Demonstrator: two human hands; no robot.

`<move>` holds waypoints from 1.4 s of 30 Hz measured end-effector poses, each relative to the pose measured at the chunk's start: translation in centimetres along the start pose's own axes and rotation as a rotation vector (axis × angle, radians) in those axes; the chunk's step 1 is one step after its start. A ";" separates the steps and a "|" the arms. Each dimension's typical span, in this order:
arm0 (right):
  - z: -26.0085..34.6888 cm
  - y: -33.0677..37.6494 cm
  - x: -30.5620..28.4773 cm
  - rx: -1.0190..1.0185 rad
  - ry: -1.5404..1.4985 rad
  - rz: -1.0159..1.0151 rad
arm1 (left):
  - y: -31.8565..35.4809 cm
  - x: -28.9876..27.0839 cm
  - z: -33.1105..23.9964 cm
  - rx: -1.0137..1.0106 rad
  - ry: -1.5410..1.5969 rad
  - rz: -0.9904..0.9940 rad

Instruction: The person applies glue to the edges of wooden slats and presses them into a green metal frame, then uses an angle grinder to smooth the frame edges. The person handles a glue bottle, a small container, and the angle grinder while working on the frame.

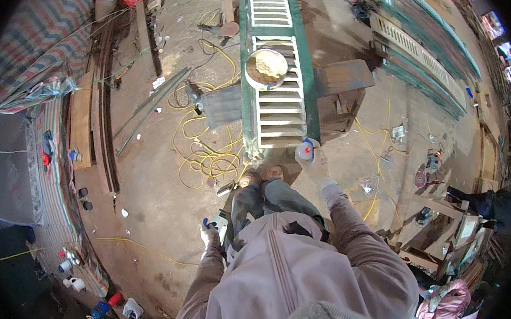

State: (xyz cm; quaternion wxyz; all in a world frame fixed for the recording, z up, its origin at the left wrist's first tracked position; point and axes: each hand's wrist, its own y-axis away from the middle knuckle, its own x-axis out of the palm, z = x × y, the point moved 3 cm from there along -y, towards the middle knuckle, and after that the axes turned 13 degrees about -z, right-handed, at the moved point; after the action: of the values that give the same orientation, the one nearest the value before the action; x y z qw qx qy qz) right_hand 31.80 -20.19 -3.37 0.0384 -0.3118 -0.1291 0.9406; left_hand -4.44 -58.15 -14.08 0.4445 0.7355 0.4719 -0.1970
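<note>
My right hand (313,165), in a pale glove with blue at the fingers, is closed around a small white bottle with a red tip (306,150). It is just off the near right corner of a long green frame with white slats (281,122). On the slats rests a round tub (266,68) of pale, crumbly material. Down by my left thigh, my left hand (210,234), also gloved, has its fingers bent beside a flat pale-green-and-white piece (221,222). Whether it grips that piece I cannot make out.
Dark boards (344,77) stick out under the frame on both sides. Tangled yellow cord (208,161) lies on the floor to the left. More slatted panels (420,53) lie at the far right. Long timbers (104,128) and a striped sheet (40,44) are at the left.
</note>
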 end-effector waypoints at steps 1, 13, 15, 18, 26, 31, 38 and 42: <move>0.1 0.0 0.1 -0.008 0.013 0.032 | 0.8 0.2 0.7 -0.003 0.109 -0.045; 8.0 -9.4 6.5 -0.238 0.099 0.180 | 2.7 -2.1 2.4 0.182 -0.140 -0.190; 10.3 -11.1 7.3 -0.324 0.208 0.155 | 2.4 -3.5 0.2 0.074 -0.090 -0.175; 9.6 -13.5 11.0 -0.115 0.472 0.422 | -1.5 -4.6 -0.6 -0.003 -0.158 -0.137; 11.4 -16.9 17.0 -0.087 0.466 0.352 | -16.2 -12.2 2.9 -0.205 0.315 0.063; 12.5 -18.4 17.6 0.099 0.534 0.350 | -24.1 -18.2 5.5 -0.314 0.381 0.049; 10.2 -18.4 19.1 0.154 0.509 0.236 | -31.5 -18.1 4.3 -0.525 0.260 0.161; 10.7 -17.1 20.2 0.168 0.450 0.087 | -34.2 -13.7 -2.7 -0.298 0.074 0.376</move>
State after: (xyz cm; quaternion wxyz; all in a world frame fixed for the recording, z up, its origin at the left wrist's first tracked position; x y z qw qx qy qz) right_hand 9.03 -2.92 -2.19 0.0516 -0.5146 -0.0250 0.8555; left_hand -41.08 -57.54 -18.95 0.5595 0.7434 0.3663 -0.0119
